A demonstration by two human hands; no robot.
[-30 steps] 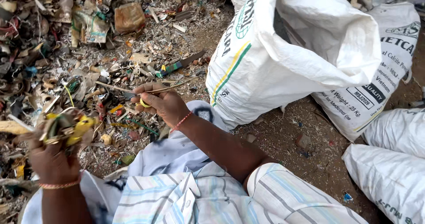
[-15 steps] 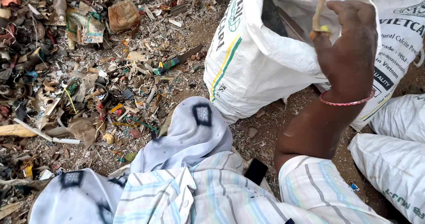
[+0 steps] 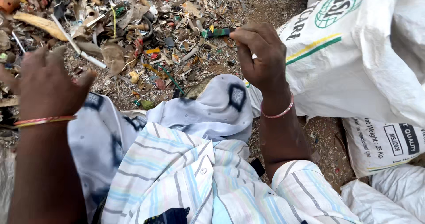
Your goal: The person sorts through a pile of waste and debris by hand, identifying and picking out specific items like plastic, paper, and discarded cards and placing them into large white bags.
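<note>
While left hand (image 3: 44, 80) hovers open, right hand (image 3: 261, 55) pinches green stick (image 3: 218, 31) nr white sack (image 3: 354, 51); contents unseen.

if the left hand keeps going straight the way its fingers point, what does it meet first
Probably the long pale stick lying in the heap of mixed scrap on the ground, just beyond the left hand; depth is unclear, so it may pass above it.

Scrap heap (image 3: 146, 33) lies ahead and left; sacks (image 3: 367, 69) stand right; the knee (image 3: 221, 104) sits between them.
</note>
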